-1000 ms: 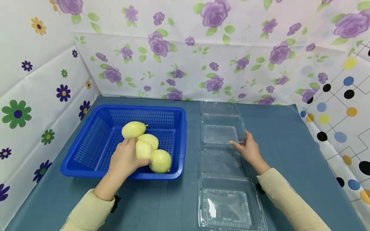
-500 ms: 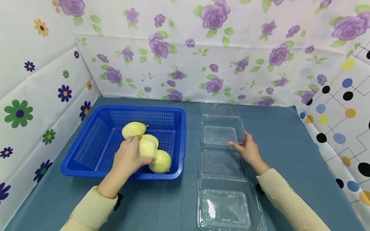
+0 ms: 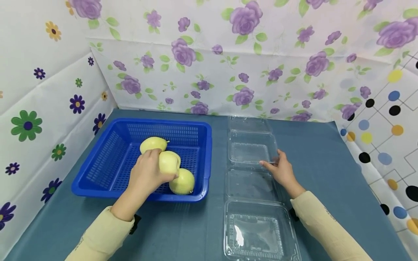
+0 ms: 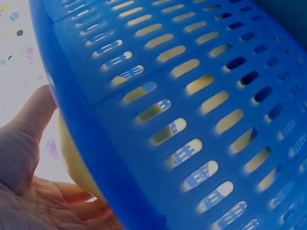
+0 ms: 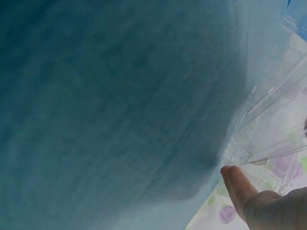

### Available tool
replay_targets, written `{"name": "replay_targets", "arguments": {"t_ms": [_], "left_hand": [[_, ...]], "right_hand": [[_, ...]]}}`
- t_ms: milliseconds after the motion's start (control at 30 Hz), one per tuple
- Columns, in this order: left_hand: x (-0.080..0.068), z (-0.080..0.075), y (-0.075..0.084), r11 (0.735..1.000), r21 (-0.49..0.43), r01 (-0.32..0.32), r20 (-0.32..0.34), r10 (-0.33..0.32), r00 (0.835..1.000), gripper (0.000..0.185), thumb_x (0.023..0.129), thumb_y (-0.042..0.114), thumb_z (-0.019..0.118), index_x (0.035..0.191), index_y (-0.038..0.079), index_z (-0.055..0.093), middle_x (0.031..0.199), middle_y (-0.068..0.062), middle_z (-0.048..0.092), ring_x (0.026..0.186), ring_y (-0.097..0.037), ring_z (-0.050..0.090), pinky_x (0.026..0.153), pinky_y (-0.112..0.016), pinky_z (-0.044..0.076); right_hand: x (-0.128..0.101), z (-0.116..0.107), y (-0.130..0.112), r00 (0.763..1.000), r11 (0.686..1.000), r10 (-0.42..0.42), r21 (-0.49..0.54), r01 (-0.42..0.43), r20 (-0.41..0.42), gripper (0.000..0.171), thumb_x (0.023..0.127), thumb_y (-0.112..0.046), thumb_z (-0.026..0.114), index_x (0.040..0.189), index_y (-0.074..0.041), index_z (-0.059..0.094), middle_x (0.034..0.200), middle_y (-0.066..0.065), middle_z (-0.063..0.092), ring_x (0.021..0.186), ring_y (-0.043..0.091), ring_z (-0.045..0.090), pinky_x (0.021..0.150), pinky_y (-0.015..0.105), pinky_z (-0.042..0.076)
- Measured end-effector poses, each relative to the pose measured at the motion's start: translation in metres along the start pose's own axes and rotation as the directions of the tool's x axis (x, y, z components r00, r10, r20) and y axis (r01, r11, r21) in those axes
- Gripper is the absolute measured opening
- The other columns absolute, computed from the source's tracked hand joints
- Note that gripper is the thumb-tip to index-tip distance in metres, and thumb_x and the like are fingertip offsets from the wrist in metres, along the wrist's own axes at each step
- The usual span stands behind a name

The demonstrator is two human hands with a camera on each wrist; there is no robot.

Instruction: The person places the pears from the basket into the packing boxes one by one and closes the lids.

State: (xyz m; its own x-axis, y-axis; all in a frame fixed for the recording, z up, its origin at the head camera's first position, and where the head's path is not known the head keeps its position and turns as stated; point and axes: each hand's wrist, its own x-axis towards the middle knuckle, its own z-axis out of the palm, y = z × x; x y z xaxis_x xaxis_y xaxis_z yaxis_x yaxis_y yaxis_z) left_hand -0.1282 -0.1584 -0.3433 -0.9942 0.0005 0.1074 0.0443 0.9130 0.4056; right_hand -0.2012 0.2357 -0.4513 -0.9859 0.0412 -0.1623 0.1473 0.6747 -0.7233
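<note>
In the head view, my left hand (image 3: pixel 147 172) grips a pale yellow pear (image 3: pixel 168 162) above the blue plastic basket (image 3: pixel 209 145). Three other pears lie in the basket: one with a stem (image 3: pixel 153 145) at the back, one partly hidden behind the held pear, and a rounder pear (image 3: pixel 181 181) at front right. The left wrist view shows the basket's slotted wall (image 4: pixel 144 153) hiding much of the held pear (image 4: pixel 76 163). Over on the right, my right hand (image 3: pixel 282 172) holds the near right corner of a clear plastic container (image 3: pixel 251 146), its fingers outside the wall.
A second clear container (image 3: pixel 258 232) lies nearer me, its lid part (image 3: pixel 249 184) folded out behind it. The far container's lid part (image 3: pixel 248 124) lies towards the back wall (image 3: pixel 222 83). Blue-grey cloth (image 3: pixel 320 170) covers the table, with patterned sheets on three sides.
My left hand has shifted slightly right with the gripped pear, now overlapping the pear behind it more. My right hand has stayed at the container's corner. The head view has shifted slightly.
</note>
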Motion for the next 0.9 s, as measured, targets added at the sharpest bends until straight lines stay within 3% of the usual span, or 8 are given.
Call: {"name": "replay_targets", "arguments": {"t_ms": [900], "left_hand": [[0.004,-0.011,0.021,0.998,-0.012,-0.062,-0.059,0.062,0.996,0.082,0.064,0.034,0.087,0.128,-0.005,0.052,0.122,-0.026,0.057,0.108,-0.045,0.054,0.080,-0.056,0.050]], "right_hand": [[0.001,-0.002,0.002,1.000,0.999,-0.024,-0.025,0.024,-0.011,0.101,0.088,-0.054,0.058,0.150,0.003,0.002,0.138,0.032,0.037,0.125,0.045,0.042,0.094,0.056,0.043]]}}
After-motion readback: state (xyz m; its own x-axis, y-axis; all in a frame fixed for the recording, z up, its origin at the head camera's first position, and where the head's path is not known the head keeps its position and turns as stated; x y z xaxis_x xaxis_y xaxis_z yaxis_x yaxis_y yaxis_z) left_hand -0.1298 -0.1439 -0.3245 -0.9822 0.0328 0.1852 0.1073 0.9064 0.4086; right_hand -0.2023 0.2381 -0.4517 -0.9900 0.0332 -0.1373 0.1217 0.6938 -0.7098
